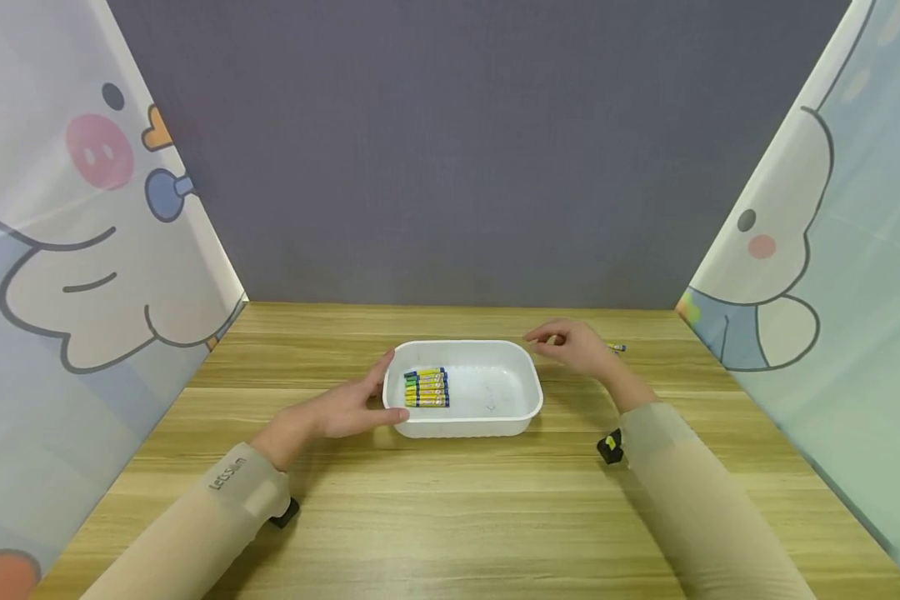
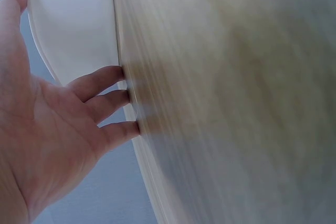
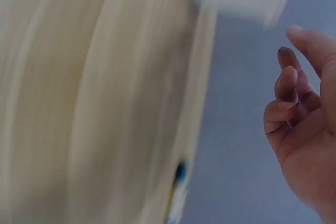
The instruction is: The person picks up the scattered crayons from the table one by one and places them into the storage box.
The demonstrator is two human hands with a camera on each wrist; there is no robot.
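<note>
A white tray (image 1: pixel 495 417) stands mid-table with several yellow-and-blue crayons (image 1: pixel 427 388) laid side by side in its left part. My left hand (image 1: pixel 378 392) rests against the tray's left wall with straight fingers; in the left wrist view the fingertips (image 2: pixel 118 98) touch the table beside the tray (image 2: pixel 73 24). My right hand (image 1: pixel 551 340) hovers at the tray's far right corner, fingers loosely curled and holding nothing, as the right wrist view of that hand (image 3: pixel 294 108) confirms. One loose crayon (image 1: pixel 617 347) lies on the table just behind the right hand, and shows blurred as a crayon (image 3: pixel 177 198) near the table's edge.
The wooden table (image 1: pixel 450 517) is boxed in by a grey back wall (image 1: pixel 465 150) and cartoon-printed panels on the left (image 1: pixel 82 250) and right (image 1: pixel 817 250). Black camera mounts sit at my wrists (image 1: pixel 610 447) (image 1: pixel 283 512).
</note>
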